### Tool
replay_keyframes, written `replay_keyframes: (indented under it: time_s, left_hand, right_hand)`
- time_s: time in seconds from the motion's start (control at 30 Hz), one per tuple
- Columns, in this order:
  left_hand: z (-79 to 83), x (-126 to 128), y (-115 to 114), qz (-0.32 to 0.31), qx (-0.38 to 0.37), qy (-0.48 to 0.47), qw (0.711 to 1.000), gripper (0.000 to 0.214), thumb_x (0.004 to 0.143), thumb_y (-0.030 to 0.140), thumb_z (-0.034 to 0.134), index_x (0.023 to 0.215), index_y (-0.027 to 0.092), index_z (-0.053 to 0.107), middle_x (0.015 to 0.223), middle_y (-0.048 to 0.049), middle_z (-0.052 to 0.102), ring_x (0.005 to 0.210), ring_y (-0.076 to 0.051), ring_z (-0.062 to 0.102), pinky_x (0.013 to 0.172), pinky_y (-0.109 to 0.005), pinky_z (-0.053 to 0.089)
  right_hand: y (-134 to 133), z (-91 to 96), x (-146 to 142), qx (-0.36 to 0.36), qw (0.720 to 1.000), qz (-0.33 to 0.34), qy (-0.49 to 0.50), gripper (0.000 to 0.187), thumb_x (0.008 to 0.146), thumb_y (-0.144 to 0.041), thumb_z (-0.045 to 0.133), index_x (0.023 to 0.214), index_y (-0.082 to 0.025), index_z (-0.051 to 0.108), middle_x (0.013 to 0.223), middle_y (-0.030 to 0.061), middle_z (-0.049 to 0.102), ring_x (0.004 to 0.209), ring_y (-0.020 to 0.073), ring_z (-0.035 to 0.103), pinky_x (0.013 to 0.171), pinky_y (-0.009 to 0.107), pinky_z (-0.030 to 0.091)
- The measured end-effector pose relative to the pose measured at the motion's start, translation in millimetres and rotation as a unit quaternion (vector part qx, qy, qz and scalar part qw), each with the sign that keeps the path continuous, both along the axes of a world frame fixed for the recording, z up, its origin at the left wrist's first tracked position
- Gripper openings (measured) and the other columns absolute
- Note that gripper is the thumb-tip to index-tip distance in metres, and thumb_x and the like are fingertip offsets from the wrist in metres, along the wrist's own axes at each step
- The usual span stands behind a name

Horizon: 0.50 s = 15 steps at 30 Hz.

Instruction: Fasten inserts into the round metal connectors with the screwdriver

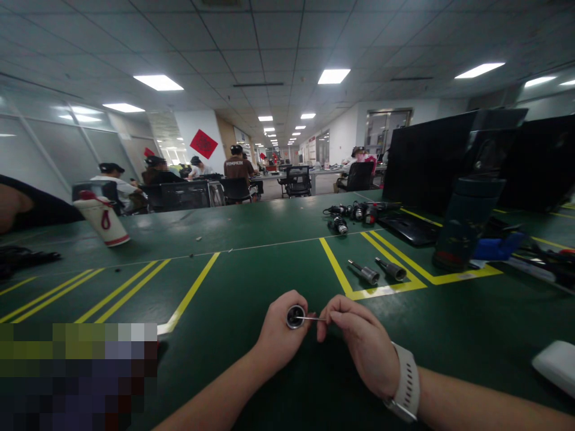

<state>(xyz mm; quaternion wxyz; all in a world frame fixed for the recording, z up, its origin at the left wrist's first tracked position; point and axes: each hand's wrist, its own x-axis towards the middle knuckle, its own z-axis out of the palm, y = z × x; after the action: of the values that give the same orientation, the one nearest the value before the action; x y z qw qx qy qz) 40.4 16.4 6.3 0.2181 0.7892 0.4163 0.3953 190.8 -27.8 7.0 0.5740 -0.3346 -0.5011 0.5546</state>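
My left hand (281,332) is closed around a small round metal part (295,316), its open end facing me. My right hand (359,341), with a white watch on the wrist, pinches a thin metal pin (311,318) whose tip reaches the edge of that part. Both hands hover low over the green table (251,263). Two similar metal cylinders (365,272) (392,270) lie beyond my right hand inside a yellow-taped box.
A cluster of black parts (350,214) lies farther back. A dark bottle (465,218), monitors (426,158) and a blue object (496,246) stand at right. A white-and-red cup (104,218) is at left, a white object (557,365) at lower right. People sit at desks behind.
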Motion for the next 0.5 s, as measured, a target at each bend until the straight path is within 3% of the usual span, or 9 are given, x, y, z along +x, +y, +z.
replay_keyframes:
  time_s: [0.13, 0.37, 0.5]
  left_hand:
    - [-2.9, 0, 2, 0.005, 0.009, 0.031, 0.999, 0.016, 0.07, 0.015, 0.056, 0.06, 0.02, 0.045, 0.06, 0.0029, 0.049, 0.057, -0.014, 0.048, 0.051, -0.023, 0.036]
    - [-5.6, -1, 2, 0.006, 0.022, 0.078, 0.997, 0.014, 0.069, 0.01, 0.054, 0.062, 0.019, 0.048, 0.064, 0.001, 0.052, 0.064, -0.017, 0.05, 0.06, -0.027, 0.036]
    - [-2.6, 0, 0, -0.008, 0.027, 0.101, 0.994, 0.015, 0.069, 0.008, 0.055, 0.06, 0.019, 0.049, 0.063, 0.0014, 0.052, 0.065, -0.017, 0.05, 0.062, -0.028, 0.036]
  right_hand:
    - [1, -1.0, 0, -0.012, 1.0, -0.004, 0.017, 0.015, 0.077, -0.018, 0.045, 0.066, -0.017, 0.055, 0.062, 0.0023, 0.06, 0.068, 0.0192, 0.055, 0.073, 0.036, 0.037]
    - [-10, 4.7, 2, 0.06, 0.983, -0.063, -0.161, 0.018, 0.078, -0.024, 0.046, 0.064, -0.017, 0.056, 0.064, 0.0028, 0.056, 0.066, 0.0195, 0.051, 0.064, 0.033, 0.036]
    - [-12, 5.4, 3, 0.064, 0.983, -0.056, -0.166, 0.018, 0.076, -0.024, 0.046, 0.061, -0.018, 0.055, 0.061, 0.0021, 0.054, 0.063, 0.0188, 0.05, 0.062, 0.033, 0.036]
